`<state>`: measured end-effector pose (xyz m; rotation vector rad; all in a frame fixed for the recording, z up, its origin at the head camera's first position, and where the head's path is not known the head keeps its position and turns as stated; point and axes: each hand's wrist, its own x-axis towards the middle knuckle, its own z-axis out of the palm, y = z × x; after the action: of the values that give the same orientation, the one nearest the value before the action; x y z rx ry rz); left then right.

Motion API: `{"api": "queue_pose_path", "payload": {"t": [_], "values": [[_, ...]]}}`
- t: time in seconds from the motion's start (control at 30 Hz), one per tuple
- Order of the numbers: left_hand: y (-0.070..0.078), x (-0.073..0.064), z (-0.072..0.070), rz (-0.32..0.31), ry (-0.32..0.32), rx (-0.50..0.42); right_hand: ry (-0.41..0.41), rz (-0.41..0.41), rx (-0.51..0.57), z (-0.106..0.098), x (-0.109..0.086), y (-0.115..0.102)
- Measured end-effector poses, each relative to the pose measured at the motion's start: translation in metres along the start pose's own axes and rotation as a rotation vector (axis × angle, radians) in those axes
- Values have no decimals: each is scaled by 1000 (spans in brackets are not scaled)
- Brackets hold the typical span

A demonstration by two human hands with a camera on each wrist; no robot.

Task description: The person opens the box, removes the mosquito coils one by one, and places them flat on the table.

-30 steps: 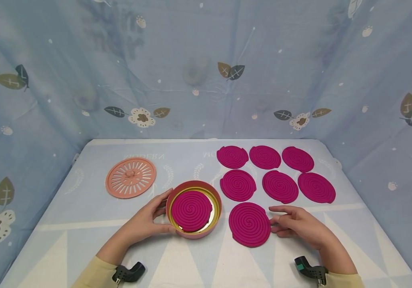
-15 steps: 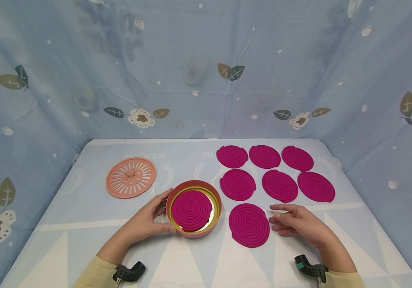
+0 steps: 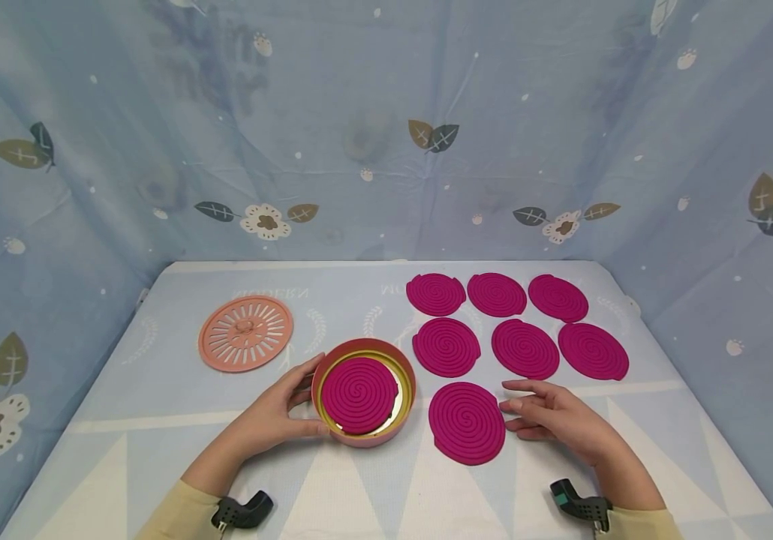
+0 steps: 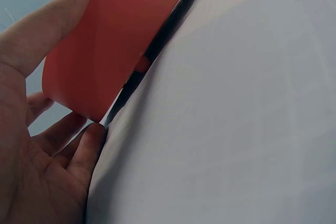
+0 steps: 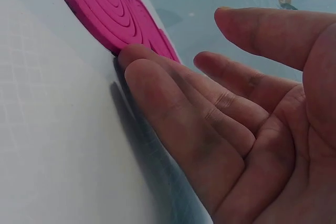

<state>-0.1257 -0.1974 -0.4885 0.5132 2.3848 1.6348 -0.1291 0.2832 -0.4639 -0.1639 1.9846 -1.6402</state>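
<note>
A round pink tin (image 3: 407, 417) with a gold inner rim stands at mid-table, a magenta mosquito coil (image 3: 359, 394) lying inside it. My left hand (image 3: 292, 409) grips the tin's left side between thumb and fingers; the left wrist view shows its red wall (image 4: 115, 35) at close range. Right of the tin, another mosquito coil (image 3: 467, 423) lies flat on the tablecloth. Close to that coil's right edge is my right hand (image 3: 558, 420), its fingers loosely extended and holding nothing. From the right wrist view I cannot tell whether a fingertip touches the coil (image 5: 105, 11).
Several more magenta coils (image 3: 446, 346) lie in two rows at the back right. A slotted pink lid (image 3: 246, 364) rests on the left of the table. Blue patterned cloth (image 3: 386, 150) encloses the back and sides.
My right hand has shifted very slightly left, at the edge of the nearest coil. The left hand and the tin stay where they were.
</note>
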Motion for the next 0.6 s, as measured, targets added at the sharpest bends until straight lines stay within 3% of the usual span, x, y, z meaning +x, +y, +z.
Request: {"api": "queue_pose_path", "payload": {"t": [0.6], "values": [[-2,0,0,9,0,2,-3,-12,-5,-1,0,0]]}}
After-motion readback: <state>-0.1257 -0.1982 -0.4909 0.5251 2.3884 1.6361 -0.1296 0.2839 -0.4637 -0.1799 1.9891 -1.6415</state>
